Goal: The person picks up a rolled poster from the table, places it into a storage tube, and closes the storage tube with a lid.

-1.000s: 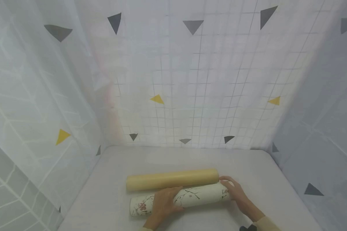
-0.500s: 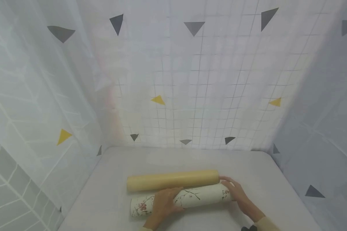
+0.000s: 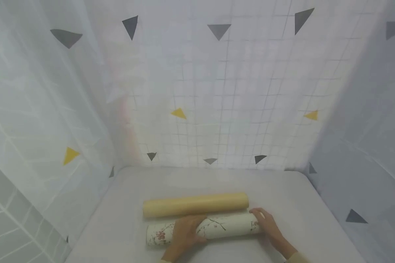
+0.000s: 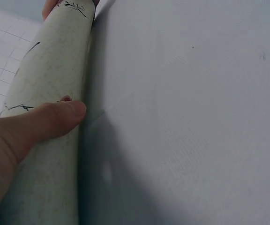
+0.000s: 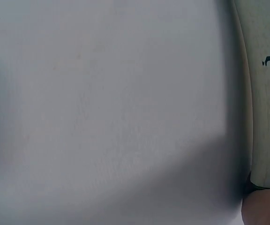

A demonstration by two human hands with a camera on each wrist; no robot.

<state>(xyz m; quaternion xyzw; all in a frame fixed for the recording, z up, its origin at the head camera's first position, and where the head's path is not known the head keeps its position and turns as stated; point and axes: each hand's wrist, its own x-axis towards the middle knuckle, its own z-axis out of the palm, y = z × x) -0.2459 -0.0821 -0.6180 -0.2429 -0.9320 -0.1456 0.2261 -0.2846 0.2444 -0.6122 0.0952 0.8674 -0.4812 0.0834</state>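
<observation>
A white wallpaper roll printed with dark branches and red blossoms lies crosswise on the white surface. My left hand grips it left of its middle, fingers over the top and thumb on the near side. In the left wrist view that thumb presses along the patterned roll. At the roll's right end, my right hand holds it with fingers bent over the far edge. The right wrist view catches only a bit of that hand at the roll's end. Behind lies a plain yellow roll, nearly parallel.
The white-covered table has rounded far corners. A pale sheet with a grid and grey and yellow triangles hangs behind it. More pale sheeting stands on the right, and tiled panelling on the left.
The right hand's finger has drawn back from beside the yellow roll's end onto the patterned roll. The patterned roll's right end has come slightly nearer to me. The left hand keeps its grip.
</observation>
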